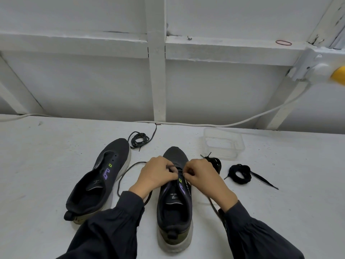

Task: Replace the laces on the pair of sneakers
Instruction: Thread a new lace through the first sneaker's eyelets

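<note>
Two dark sneakers with purple marks stand on a white table. The right sneaker [174,208] points away from me; a dark lace [123,174] runs through its front eyelets and trails off both sides. My left hand [155,174] and my right hand [202,174] meet over its tongue, each pinching the lace at the eyelets. The left sneaker [99,182] stands unlaced to the left. A coiled thin lace [139,140] lies behind it. A bundled black lace [240,173] lies to the right, and another dark bundle [216,163] shows behind my right hand.
A clear plastic box [224,143] sits behind the right sneaker. A white cable [242,122] runs along the table's back edge to a wall fitting [315,68]. White framed wall panels stand behind. A red rubber band [283,42] lies on a ledge.
</note>
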Tool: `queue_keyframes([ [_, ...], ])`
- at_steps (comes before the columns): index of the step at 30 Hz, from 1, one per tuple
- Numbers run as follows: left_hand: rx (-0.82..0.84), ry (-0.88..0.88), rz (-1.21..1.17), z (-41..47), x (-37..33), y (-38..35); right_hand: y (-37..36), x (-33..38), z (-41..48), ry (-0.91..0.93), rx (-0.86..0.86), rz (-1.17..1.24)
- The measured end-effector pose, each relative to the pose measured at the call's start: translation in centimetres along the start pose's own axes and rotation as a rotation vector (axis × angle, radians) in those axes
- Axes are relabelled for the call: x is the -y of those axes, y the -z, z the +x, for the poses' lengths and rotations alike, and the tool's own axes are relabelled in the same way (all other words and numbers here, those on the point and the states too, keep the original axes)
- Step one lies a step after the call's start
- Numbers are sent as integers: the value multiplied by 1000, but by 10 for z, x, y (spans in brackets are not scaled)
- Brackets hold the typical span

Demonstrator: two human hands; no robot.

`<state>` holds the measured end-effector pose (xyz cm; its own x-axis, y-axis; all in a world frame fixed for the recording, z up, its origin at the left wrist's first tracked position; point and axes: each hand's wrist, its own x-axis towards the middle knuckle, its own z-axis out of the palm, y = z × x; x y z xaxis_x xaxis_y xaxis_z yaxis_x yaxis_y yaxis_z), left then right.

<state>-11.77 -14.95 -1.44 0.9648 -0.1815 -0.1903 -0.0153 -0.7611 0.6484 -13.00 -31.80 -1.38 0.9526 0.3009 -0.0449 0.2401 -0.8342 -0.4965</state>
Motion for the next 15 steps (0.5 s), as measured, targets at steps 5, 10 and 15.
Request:
queue_keyframes([
  [5,18,75,-327,-1,7,-8,4,-9,2,-20,44,118],
  [10,-34,52,-294,-1,11,-14,0,-9,6,-24,45,139],
  [15,-71,25,-179,-2,15,-18,-1,-11,2,-124,25,446],
])
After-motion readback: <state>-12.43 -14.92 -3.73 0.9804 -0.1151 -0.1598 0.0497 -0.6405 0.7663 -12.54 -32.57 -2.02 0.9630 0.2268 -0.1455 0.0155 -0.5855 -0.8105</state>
